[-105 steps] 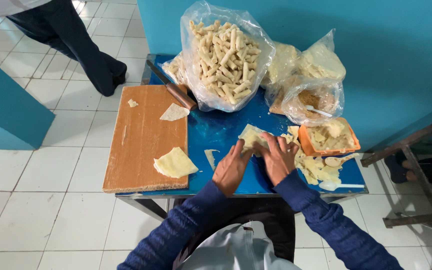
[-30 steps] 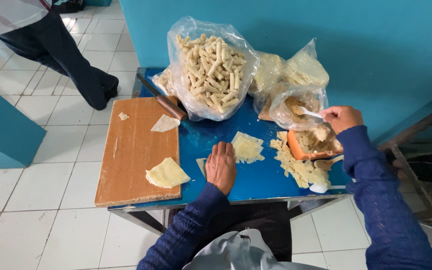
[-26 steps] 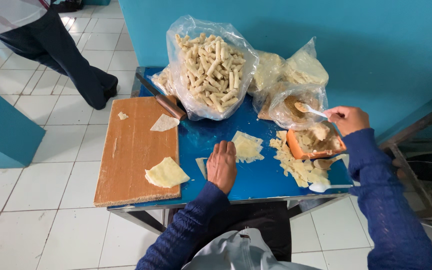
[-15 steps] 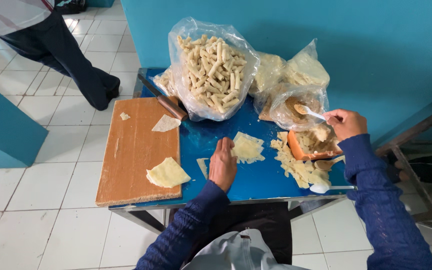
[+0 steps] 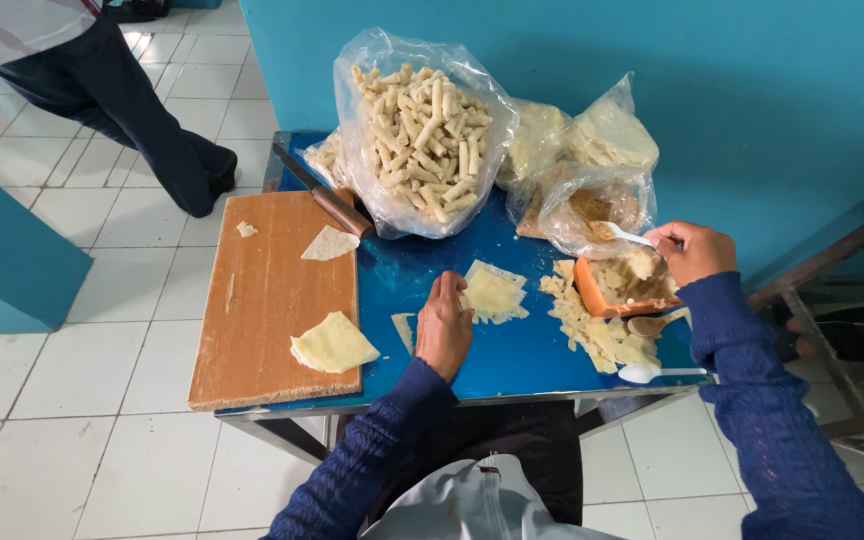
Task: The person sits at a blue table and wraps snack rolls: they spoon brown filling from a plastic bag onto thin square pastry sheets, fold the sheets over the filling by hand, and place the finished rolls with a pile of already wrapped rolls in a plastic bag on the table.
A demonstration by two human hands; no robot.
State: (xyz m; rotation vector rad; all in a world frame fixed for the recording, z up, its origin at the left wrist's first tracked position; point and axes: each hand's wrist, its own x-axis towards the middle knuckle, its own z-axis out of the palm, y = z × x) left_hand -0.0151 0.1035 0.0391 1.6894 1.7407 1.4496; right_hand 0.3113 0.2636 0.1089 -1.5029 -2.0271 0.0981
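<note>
On the blue table (image 5: 512, 350) below my head camera, my left hand (image 5: 444, 325) rests with its fingers curled loosely, their tips touching the edge of a pale square wrapper sheet (image 5: 493, 293); it grips nothing. My right hand (image 5: 694, 250) is closed around the handle of a white spoon (image 5: 620, 235), whose bowl sits over the orange bowl of filling (image 5: 624, 288).

By my reckoning the work is well along. A clear plastic bag (image 5: 422, 130) behind the sheet is heaped with finished rolls. What remains looks smaller: the flat sheet under my left fingers has no filling on it, a small stack of folded wrappers (image 5: 332, 343) waits on the wooden cutting board (image 5: 267, 300), and torn scraps (image 5: 592, 330) lie beside the bowl.
</note>
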